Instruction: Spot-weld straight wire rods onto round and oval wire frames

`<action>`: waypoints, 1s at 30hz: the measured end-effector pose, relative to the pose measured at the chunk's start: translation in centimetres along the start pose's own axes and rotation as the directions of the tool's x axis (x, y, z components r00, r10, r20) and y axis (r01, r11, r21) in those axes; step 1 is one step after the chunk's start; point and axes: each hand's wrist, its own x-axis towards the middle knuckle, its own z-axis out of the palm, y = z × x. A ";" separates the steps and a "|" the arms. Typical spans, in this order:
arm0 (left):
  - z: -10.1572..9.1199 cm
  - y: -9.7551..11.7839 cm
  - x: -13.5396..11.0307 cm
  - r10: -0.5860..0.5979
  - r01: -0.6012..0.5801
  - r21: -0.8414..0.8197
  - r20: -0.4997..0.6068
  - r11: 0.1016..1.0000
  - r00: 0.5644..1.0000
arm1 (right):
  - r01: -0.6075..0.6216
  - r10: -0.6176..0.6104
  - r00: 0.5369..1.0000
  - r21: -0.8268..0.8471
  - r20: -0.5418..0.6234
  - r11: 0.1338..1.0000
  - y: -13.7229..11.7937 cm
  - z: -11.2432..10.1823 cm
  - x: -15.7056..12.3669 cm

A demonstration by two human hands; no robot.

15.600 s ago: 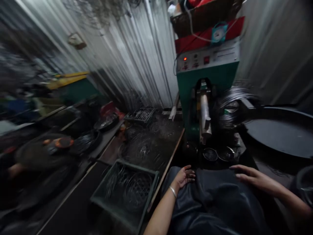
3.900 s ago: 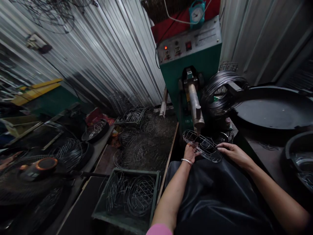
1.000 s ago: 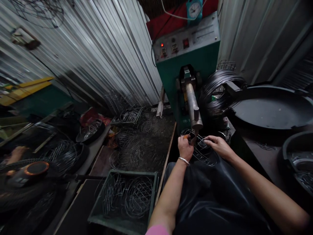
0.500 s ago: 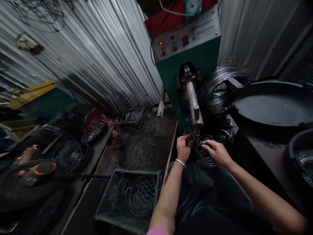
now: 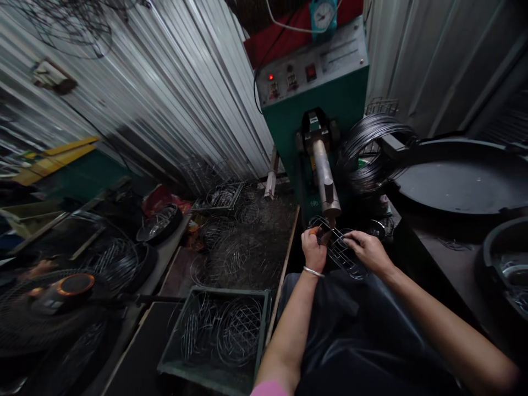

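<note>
My left hand, with an orange band on one finger and a bracelet at the wrist, is closed on the near-left side of a round wire rack. The rack is tilted over my lap, just under the tip of a spot welder's metal arm. To its right, my right hand pinches what looks like a thin wire at the rack's edge; the fingertips partly hide it.
The green welding machine stands ahead, its red lamp lit. A wire coil and a large dark basin are at right. A green crate of wire grids sits at left. Another person's hand is at far left.
The rack and my left hand have shifted slightly under the welder's tip. My right hand has moved a little to the right. Bright sparks by the other person's hand are gone.
</note>
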 end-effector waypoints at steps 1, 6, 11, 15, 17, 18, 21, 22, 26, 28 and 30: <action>0.1 -0.1 0.2 0.000 0.000 0.003 0.001 1.000 1.000 | -0.004 0.004 1.000 0.006 0.002 1.000 0.0 -0.1 0.2; 0.3 -0.2 0.7 -0.005 0.005 0.026 0.016 1.000 1.000 | -0.028 0.028 1.000 0.025 -0.006 0.999 -0.2 -0.5 0.7; 0.0 0.2 1.3 -0.026 0.027 -0.002 0.043 1.000 0.999 | -0.074 0.071 0.997 0.080 0.041 0.994 -0.4 -0.5 1.1; -0.8 -0.3 0.6 -0.062 0.065 -0.031 0.080 0.997 0.995 | -0.162 0.153 0.986 0.176 0.062 0.971 0.4 -1.3 0.6; -1.0 -1.3 -1.1 -0.110 0.113 -0.062 0.054 0.992 0.992 | -0.215 0.207 0.976 0.230 0.061 0.949 1.6 -2.0 -0.6; -0.9 -1.8 -2.3 -0.142 0.145 -0.081 0.043 0.986 0.989 | -0.244 0.231 0.970 0.258 0.080 0.935 2.3 -2.4 -1.3; 0.3 -3.2 -6.1 -0.213 0.230 -0.113 0.142 0.967 0.967 | -0.339 0.283 0.936 0.332 0.208 0.880 4.1 -3.0 -3.6; 0.9 -3.4 -7.2 -0.213 0.239 -0.116 0.199 0.964 0.957 | -0.363 0.290 0.925 0.348 0.246 0.864 4.5 -3.0 -4.1; 2.9 -3.5 -8.9 -0.189 0.225 -0.109 0.268 0.968 0.945 | -0.363 0.285 0.924 0.342 0.256 0.867 4.8 -2.5 -5.0; 3.2 -3.6 -8.5 -0.159 0.182 -0.088 0.218 0.979 0.963 | -0.358 0.287 0.926 0.332 0.245 0.872 4.5 -2.2 -4.9; 3.2 -3.8 -7.8 -0.103 0.111 -0.035 0.171 0.993 0.980 | -0.378 0.304 0.919 0.344 0.251 0.860 4.3 -2.0 -5.0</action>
